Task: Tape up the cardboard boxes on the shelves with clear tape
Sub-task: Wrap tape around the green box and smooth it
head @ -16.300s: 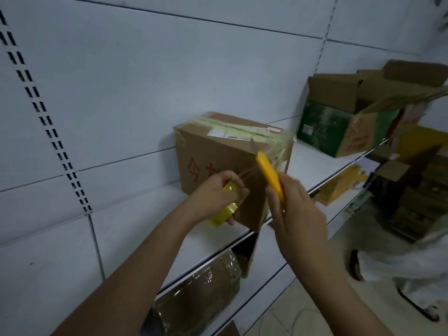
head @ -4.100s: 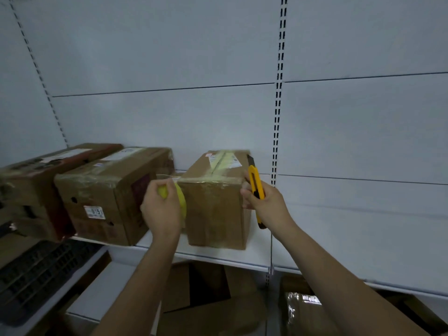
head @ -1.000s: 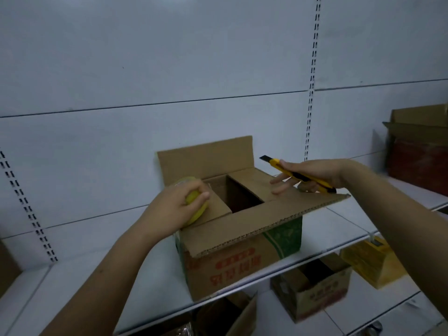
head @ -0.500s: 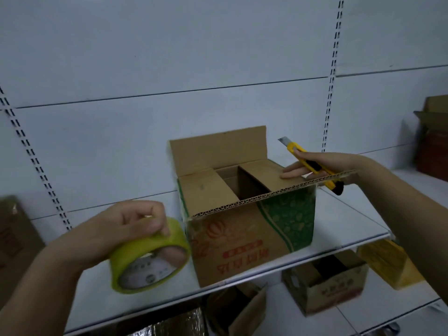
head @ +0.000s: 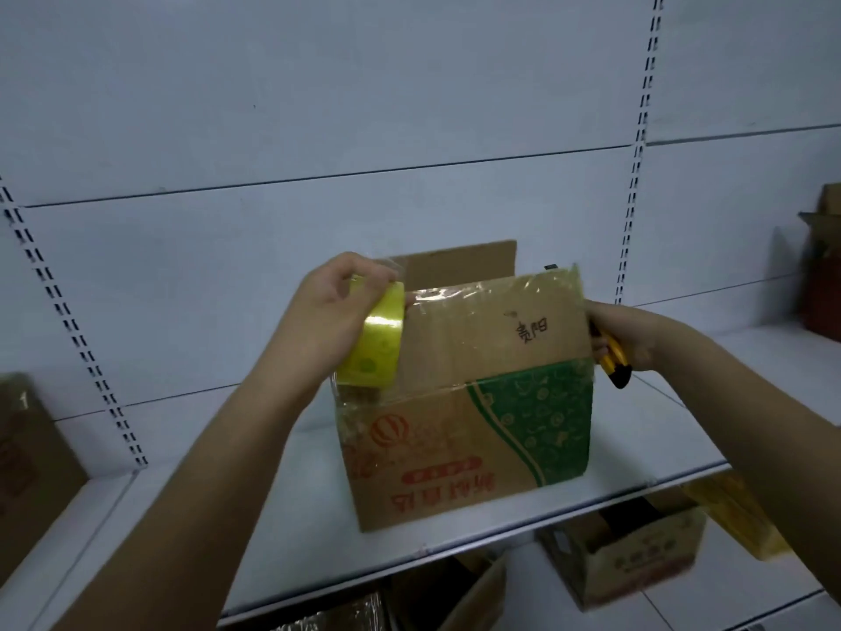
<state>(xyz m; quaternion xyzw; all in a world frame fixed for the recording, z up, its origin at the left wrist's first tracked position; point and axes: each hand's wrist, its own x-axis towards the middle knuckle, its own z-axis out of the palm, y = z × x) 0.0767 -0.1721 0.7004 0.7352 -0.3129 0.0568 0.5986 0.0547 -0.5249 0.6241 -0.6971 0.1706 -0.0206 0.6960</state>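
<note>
Both your forearms are bare from the lower edges of the view up to the wrists, with no sleeve or cuff showing on either. Your left hand (head: 334, 311) is ungloved, and its wrist carries no watch, strap or band. Your right hand (head: 623, 332) is ungloved too, its wrist equally plain. No rings show on the fingers you can see, though part of the right hand is hidden.

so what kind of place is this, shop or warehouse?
Probably a shop stockroom or a store being stocked. White metal shelves hang on slotted uprights against panelled backing, retail-style. Printed cardboard boxes sit on them, with more on the lower shelf.
</note>
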